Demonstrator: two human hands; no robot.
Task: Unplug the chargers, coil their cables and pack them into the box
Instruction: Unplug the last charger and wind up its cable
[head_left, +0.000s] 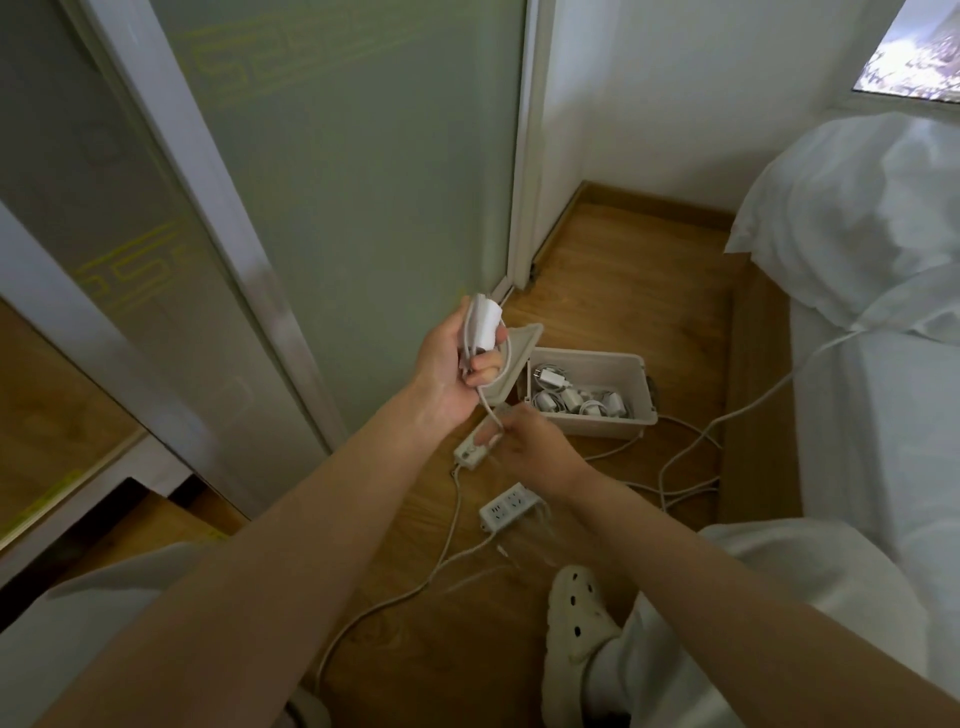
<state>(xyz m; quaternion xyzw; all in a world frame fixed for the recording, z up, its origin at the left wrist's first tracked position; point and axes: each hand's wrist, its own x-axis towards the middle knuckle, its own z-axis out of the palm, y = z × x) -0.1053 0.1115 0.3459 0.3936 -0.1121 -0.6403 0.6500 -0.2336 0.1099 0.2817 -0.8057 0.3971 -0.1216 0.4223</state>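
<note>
We see white bed (878, 415), right side of frame. Open box (602, 427) on floor (623, 291), middle of frame, coiled chargers (571, 399) inside. Our left hand (447, 374), just left of box, grips white charger (485, 325). Our right hand (535, 448), lower down, pinches its cable (485, 402).

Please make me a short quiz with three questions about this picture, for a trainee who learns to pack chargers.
1. True or false: the box on the floor already holds some chargers.
2. How many power strips lie on the floor? A) one B) two C) four
3. Fill in: the left hand holds a white ___, and the right hand pinches the cable that hangs from it.

Key: 1 true; 2 B; 3 charger.
</note>
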